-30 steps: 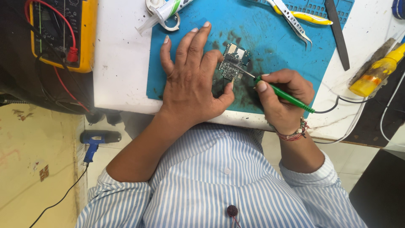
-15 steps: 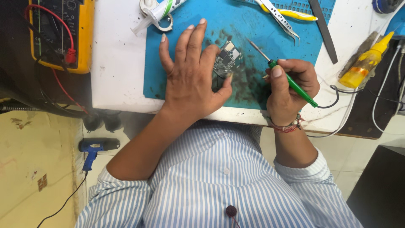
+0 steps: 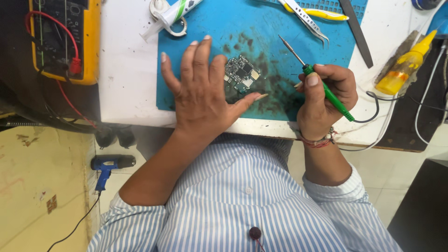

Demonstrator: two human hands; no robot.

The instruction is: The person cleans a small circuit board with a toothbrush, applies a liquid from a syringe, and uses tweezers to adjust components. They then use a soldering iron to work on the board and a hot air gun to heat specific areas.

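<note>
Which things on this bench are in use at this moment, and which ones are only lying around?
In use:
- circuit board, beside the fingers of the left hand
- green soldering iron, gripped by the right hand, tip lifted off the board
- blue work mat

Lying around:
- multimeter
- tweezers
- yellow squeeze bottle
- white tube
- blue glue gun on the floor

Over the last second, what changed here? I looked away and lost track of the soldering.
The right hand lifted the green-handled soldering iron off the small circuit board and drew it back to the right; its tip now points up and left, clear of the board. The left hand stayed flat on the blue mat beside the board, and the board did not move.
</note>
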